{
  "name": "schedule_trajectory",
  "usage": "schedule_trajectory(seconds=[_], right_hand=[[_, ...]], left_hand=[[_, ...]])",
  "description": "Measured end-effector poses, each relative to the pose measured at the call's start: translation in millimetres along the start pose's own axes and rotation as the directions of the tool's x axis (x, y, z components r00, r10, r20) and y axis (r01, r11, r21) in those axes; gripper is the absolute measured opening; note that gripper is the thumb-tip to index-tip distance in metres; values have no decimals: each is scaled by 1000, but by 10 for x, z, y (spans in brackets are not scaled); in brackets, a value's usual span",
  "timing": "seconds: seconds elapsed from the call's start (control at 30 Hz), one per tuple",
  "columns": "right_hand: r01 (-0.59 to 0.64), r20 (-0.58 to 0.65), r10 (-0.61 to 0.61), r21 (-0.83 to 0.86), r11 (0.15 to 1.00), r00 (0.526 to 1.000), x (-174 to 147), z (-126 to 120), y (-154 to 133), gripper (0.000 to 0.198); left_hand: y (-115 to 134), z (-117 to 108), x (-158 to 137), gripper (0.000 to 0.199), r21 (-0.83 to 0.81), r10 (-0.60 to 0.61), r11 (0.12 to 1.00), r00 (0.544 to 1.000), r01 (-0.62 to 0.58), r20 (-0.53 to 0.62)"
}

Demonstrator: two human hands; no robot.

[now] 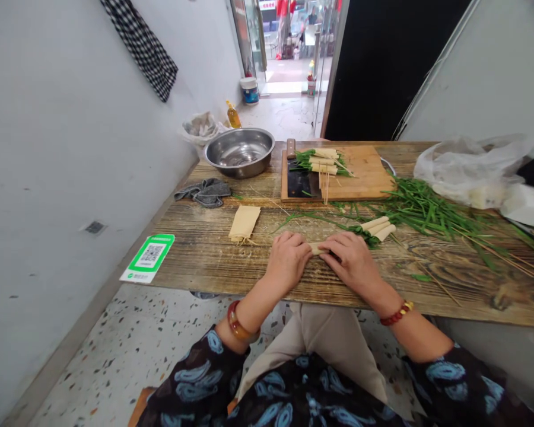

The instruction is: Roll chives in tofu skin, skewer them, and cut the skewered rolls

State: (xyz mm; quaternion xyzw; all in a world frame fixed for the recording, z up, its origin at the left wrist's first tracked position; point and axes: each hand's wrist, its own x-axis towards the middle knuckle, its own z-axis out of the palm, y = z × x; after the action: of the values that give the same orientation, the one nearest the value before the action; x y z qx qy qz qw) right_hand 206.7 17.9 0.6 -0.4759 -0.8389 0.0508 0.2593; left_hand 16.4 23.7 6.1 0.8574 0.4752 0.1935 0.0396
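Observation:
Near the front edge of the wooden table, my left hand (289, 259) and my right hand (350, 261) are closed on the two ends of one tan tofu-skin roll (314, 248). Fingers cover most of it, so its filling is hidden. Just beyond my right hand lie several finished rolls (376, 226) with green chives poking out of their ends. To the left of my left hand is a stack of flat tofu-skin sheets (244, 222). Loose chives (431, 207) are heaped on the right.
A cutting board (360, 172) at the back carries a cleaver (300, 178), more rolls (324, 161) and thin skewers. Left of it are a steel basin (240, 152) and a grey cloth (204, 192). A QR-code card (149, 257) lies at the left edge, a plastic bag (469, 163) at the right.

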Motion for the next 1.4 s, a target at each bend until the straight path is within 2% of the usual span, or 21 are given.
schedule_trajectory(seconds=[0.23, 0.53, 0.7, 0.87, 1.1, 1.4], right_hand=[[34, 36, -34, -9, 999, 999, 97, -19, 53, 17], [54, 51, -54, -3, 999, 997, 145, -6, 114, 20], [12, 40, -16, 99, 995, 999, 168, 65, 197, 20], [-5, 54, -2, 127, 992, 999, 182, 92, 252, 24], [15, 62, -26, 165, 986, 998, 178, 68, 231, 15], [42, 44, -53, 213, 976, 998, 148, 15, 160, 16]], left_hand=[[11, -15, 5, 18, 19, -24, 1000, 1000, 25, -17], [-40, 7, 80, 18, -88, -52, 995, 998, 49, -32], [-69, -9, 167, 16, -134, -37, 990, 998, 43, 51], [-65, -30, 199, 13, -147, -48, 988, 997, 56, 61], [-51, -35, 176, 13, -159, -35, 986, 998, 44, 61], [-29, -37, 109, 9, -211, -6, 977, 999, 14, 38]])
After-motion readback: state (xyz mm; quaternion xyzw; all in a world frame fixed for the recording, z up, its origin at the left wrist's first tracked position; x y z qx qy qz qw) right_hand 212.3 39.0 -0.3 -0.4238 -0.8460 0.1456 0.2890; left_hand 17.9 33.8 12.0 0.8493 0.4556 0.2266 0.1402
